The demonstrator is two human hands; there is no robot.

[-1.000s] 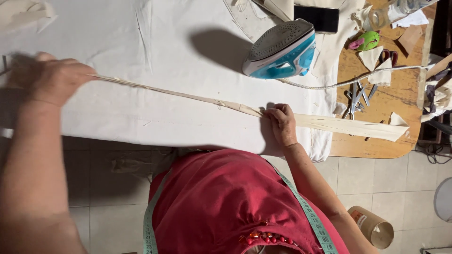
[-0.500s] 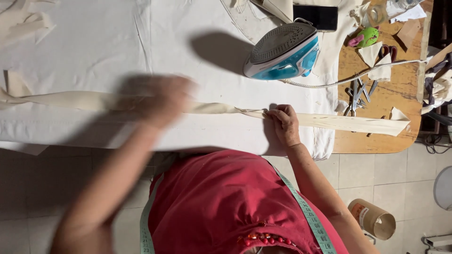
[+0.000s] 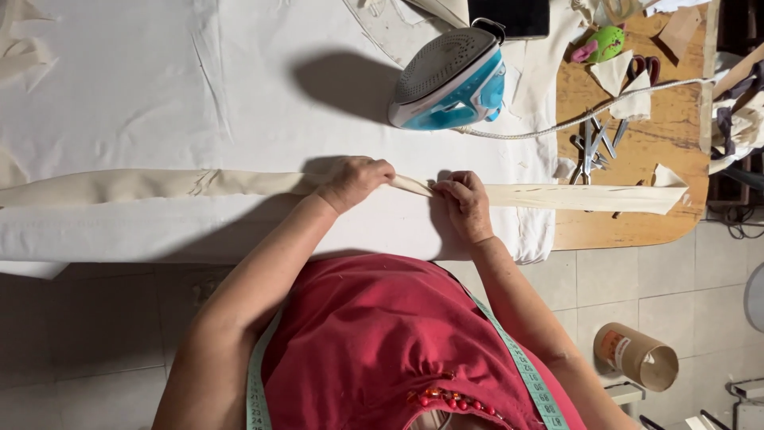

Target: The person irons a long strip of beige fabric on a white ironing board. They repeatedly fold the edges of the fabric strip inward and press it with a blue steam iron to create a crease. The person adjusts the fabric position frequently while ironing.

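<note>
A long cream fabric strip (image 3: 159,185) lies across the white-covered table (image 3: 239,95), running from the left edge to the wooden end at the right. My left hand (image 3: 354,181) is closed on the strip near its middle. My right hand (image 3: 464,203) pinches the same strip just to the right, a small gap away. Between the two hands the strip is folded narrow; right of my right hand it lies flat (image 3: 589,197).
A blue and grey iron (image 3: 450,84) rests behind my hands, its cord (image 3: 605,107) trailing right. Scissors and metal tools (image 3: 593,143) lie on the wooden board. A green pincushion (image 3: 605,41) and a dark tablet (image 3: 509,16) sit at the back. A cardboard tube (image 3: 637,357) stands on the floor.
My left hand slid along the strip from the far left to right beside my right hand. The strip, earlier pulled taut, now lies on the table.
</note>
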